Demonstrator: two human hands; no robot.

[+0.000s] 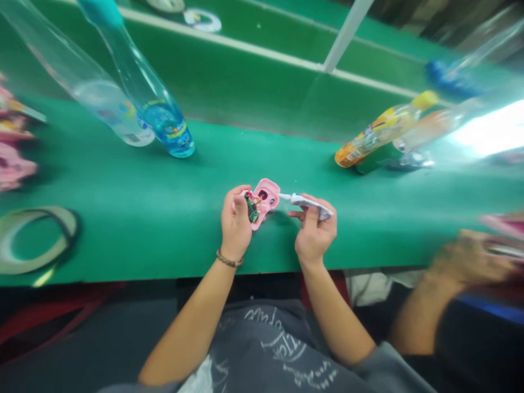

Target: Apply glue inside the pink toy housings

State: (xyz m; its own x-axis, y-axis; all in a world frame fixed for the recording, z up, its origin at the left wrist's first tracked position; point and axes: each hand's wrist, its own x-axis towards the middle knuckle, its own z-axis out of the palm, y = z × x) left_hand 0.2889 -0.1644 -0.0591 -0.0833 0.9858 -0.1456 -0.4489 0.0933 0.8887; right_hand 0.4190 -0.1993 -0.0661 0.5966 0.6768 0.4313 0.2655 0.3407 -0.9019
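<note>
Near the middle of the green table, my left hand (236, 222) holds an opened pink plastic casing (270, 192) with a green circuit board (252, 209) showing inside it. The thumb lies over the board's left side. Just right of the casing, my right hand (314, 228) is closed around a white and grey tube (313, 206). The tube's thin white nozzle points left, and its tip is at or very near the casing's right edge; whether they touch is not clear.
Two bottles, one clear (110, 112) and one blue (166, 123), are at the back left. A tape roll (14, 267) and pink parts (14, 166) lie left. Yellow-orange bottle (374, 134) stands back right. Another person's hand (470, 259) is at the right.
</note>
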